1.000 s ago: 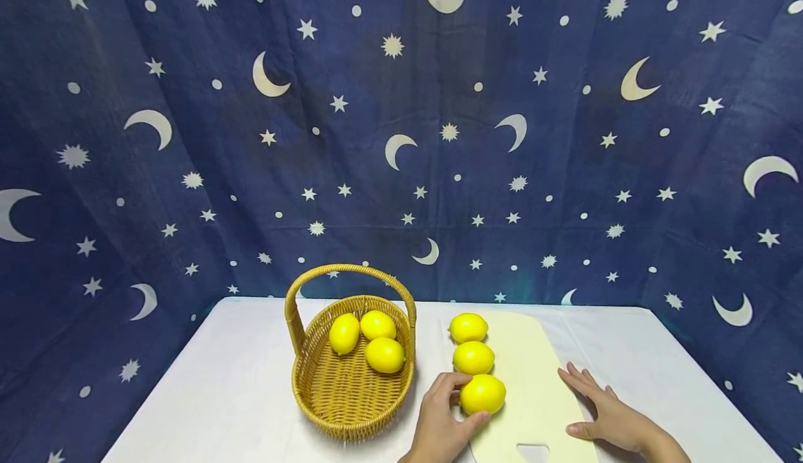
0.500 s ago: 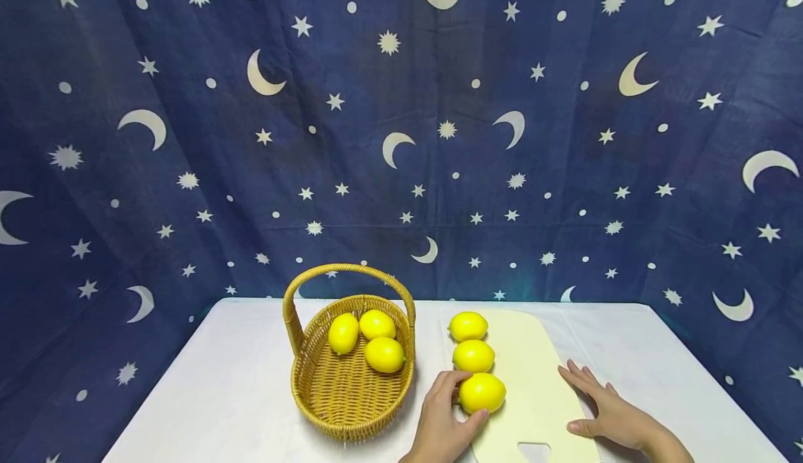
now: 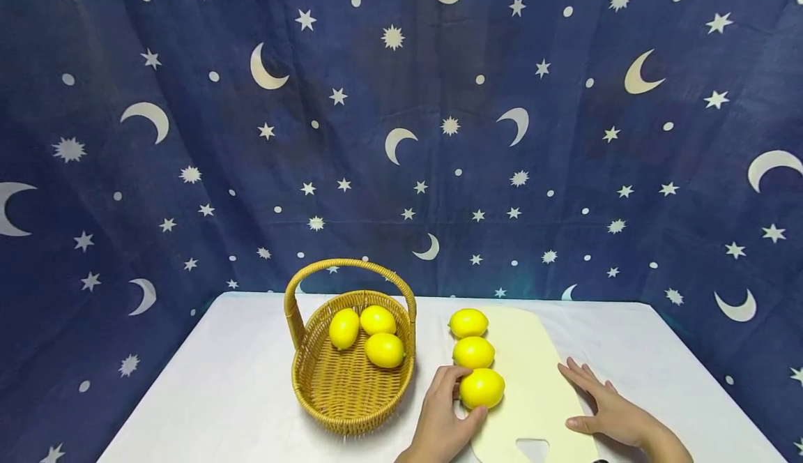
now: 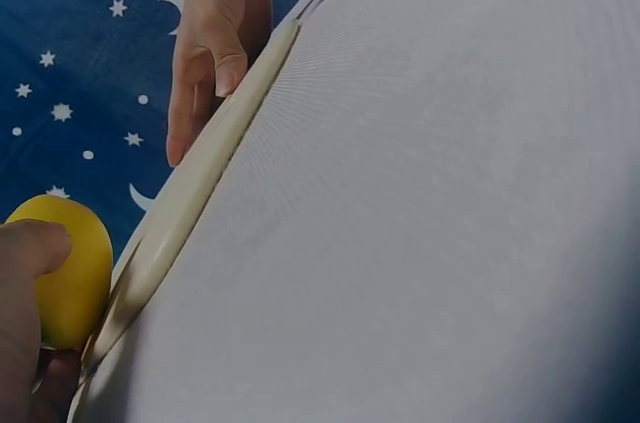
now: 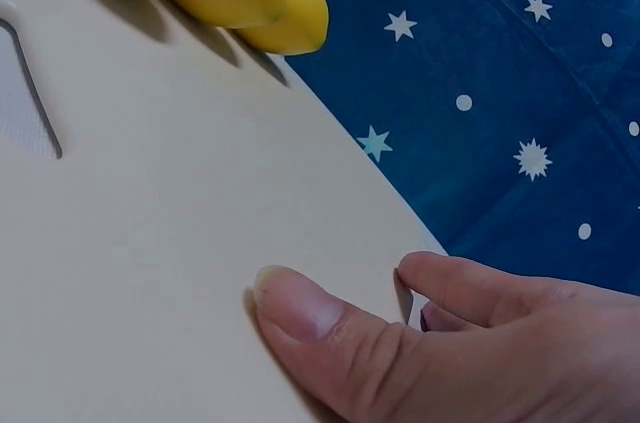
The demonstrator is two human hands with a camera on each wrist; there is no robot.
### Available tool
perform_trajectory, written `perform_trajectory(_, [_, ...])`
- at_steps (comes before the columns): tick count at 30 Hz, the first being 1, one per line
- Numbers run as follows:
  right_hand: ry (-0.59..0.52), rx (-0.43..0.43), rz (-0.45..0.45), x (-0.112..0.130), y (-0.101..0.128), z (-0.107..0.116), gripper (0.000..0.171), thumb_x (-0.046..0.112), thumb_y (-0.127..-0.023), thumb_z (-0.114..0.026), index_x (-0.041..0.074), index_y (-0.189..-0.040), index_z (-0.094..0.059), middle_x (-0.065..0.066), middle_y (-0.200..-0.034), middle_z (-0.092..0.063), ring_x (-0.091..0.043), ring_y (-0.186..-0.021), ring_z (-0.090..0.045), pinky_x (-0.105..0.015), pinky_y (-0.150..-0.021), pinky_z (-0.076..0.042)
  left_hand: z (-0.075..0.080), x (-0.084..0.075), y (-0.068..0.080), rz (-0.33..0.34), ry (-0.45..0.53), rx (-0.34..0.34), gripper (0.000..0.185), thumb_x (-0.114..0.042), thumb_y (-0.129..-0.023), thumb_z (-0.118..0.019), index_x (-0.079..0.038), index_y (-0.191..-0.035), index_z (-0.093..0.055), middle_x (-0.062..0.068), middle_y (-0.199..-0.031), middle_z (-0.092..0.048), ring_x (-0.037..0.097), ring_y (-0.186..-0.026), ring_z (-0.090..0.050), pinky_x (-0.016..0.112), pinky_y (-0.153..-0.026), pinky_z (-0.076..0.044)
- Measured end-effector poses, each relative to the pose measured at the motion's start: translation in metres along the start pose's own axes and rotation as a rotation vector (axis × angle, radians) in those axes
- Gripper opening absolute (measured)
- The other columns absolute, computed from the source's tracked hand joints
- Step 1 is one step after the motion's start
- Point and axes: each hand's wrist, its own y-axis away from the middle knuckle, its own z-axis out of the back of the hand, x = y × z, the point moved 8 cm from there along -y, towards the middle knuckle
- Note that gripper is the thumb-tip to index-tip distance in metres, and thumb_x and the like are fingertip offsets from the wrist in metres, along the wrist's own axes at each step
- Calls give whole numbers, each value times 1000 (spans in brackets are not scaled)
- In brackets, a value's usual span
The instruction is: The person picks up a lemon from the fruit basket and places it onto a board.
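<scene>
Three lemons form a row along the left side of a cream cutting board: a far lemon (image 3: pixel 468 323), a middle lemon (image 3: pixel 474 352) and a near lemon (image 3: pixel 482 388). My left hand (image 3: pixel 442 414) grips the near one from its left, fingers behind and thumb in front. In the left wrist view this lemon (image 4: pixel 88 268) sits right at the edge of the board (image 4: pixel 195 178). My right hand (image 3: pixel 611 411) rests at the right edge of the board (image 3: pixel 533 365), fingers spread. Its thumb (image 5: pixel 310 318) lies on the board's surface in the right wrist view.
A wicker basket (image 3: pixel 302 397) with an arched handle stands left of the board, with lemons (image 3: pixel 385 350) inside. A triangular cutout shows at the board's near end. White cloth (image 3: pixel 232 372) covers the table. A dark blue curtain (image 3: pixel 351 149) with moons and stars hangs behind.
</scene>
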Motion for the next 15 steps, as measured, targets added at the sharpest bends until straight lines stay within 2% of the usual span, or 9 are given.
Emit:
perform_trajectory(8, [37,-34,18,8,-4,2,91,27,-72,-78,-5,-143,-32,-39,-149,-5,-62,-133,9,-76,-97,14,6,-3,-3,-41,-24,-50,54,-17,-76,-78,-16,-120,-48,-5,-116,-47,5,-102,-52,20,-84,-51])
perform_trajectory(15, [46,-38,-15,2,2,0,91,28,-72,-78,-6,-143,-32,-39,-149,-5,-61,-133,9,-75,-98,15,1,-2,1,2,24,-21,52,-17,-77,-76,-18,-120,-47,-5,-117,-47,5,-103,-53,20,-86,-51])
